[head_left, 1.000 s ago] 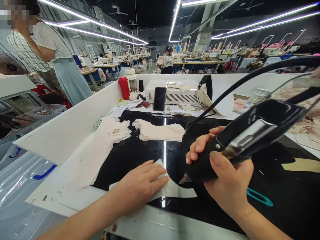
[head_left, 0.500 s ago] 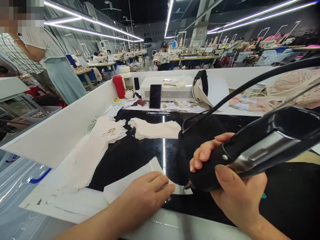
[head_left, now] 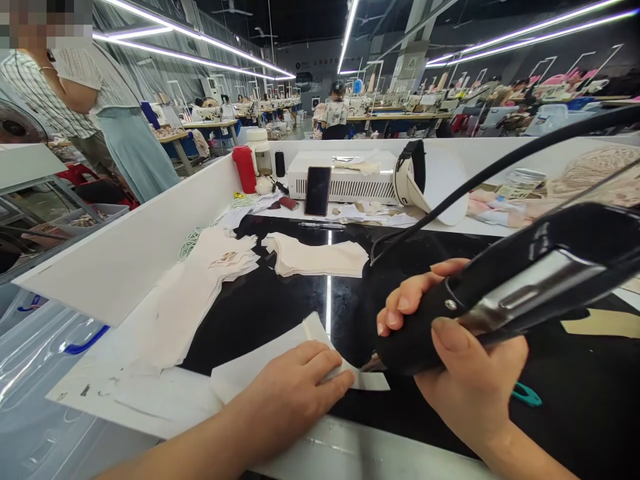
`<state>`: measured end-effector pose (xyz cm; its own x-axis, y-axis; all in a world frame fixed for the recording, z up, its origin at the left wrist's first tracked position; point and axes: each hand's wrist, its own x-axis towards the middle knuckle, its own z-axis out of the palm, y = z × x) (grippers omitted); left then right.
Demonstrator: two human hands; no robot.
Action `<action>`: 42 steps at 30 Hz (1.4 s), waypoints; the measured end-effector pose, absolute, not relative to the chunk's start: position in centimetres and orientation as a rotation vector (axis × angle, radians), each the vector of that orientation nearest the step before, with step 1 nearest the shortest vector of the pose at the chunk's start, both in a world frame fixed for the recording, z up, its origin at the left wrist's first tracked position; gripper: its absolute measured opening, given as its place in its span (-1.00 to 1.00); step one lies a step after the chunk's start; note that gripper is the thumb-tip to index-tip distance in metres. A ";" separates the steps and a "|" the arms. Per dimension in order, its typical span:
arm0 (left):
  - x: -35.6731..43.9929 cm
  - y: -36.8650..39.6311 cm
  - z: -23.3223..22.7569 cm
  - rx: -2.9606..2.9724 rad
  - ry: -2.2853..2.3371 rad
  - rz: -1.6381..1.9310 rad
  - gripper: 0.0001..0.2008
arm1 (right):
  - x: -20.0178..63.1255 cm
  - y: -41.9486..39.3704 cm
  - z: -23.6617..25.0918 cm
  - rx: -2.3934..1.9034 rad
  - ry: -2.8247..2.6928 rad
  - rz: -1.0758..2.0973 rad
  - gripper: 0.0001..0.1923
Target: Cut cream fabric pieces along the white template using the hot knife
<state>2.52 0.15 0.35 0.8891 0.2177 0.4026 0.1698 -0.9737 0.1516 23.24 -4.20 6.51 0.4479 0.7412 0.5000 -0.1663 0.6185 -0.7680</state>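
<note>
Close to the near edge of the worktop (head_left: 270,303), on its shiny black part, a white piece of cloth (head_left: 263,363) lies under the left hand (head_left: 295,383). The left hand rests palm down, its fingers side by side and slightly bent, pressing on the piece rather than wrapped around it. To the left of these fingers the cloth spreads out wide; beyond them it runs up to a blunt corner, and to their right a narrower strip reaches out under a curved edge. The right hand (head_left: 465,373) is wrapped around a black tool (head_left: 510,283), the thumb along the near side and the other fingers curled over the far side. The tool's metal tip (head_left: 371,363) points at the curved edge, just beside the left fingertips; whether it touches the cloth cannot be told. A black cord (head_left: 550,137) arches above the tool. Farther back, well apart from both hands, a stack of pale pieces (head_left: 320,257) lies flat, and a larger pile (head_left: 190,293) lies to its left. A phone (head_left: 317,191) leans against a white box (head_left: 360,183), with a red cup (head_left: 244,170) to the left and a white visor (head_left: 445,190) to the right. Near the right wrist lies a teal tool (head_left: 529,395), partly hidden.
</note>
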 end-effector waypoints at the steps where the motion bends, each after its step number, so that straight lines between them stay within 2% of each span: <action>1: 2.5 0.1 0.3 2.943 0.306 0.641 -0.76 | 23.1 -4.1 6.5 -0.703 -0.949 0.630 -0.62; 6: 2.7 0.1 0.1 2.917 0.301 0.648 -0.76 | 22.8 -3.7 6.3 -0.711 -0.969 0.651 -0.59; 12: 2.7 0.0 -0.1 2.882 0.360 0.661 -0.75 | 22.6 -3.5 6.5 -0.723 -1.003 0.626 -0.67; 19: 2.9 -0.1 0.0 2.854 0.435 0.718 -0.78 | 22.4 -2.8 6.3 -0.680 -0.958 0.645 -0.61; 26: 3.0 -0.2 0.1 2.847 0.430 0.748 -0.78 | 22.2 -2.7 6.2 -0.680 -0.985 0.678 -0.67; 42: 3.2 -0.2 -0.2 2.852 0.452 0.767 -0.79 | 22.2 -1.9 5.8 -0.673 -0.980 0.689 -0.63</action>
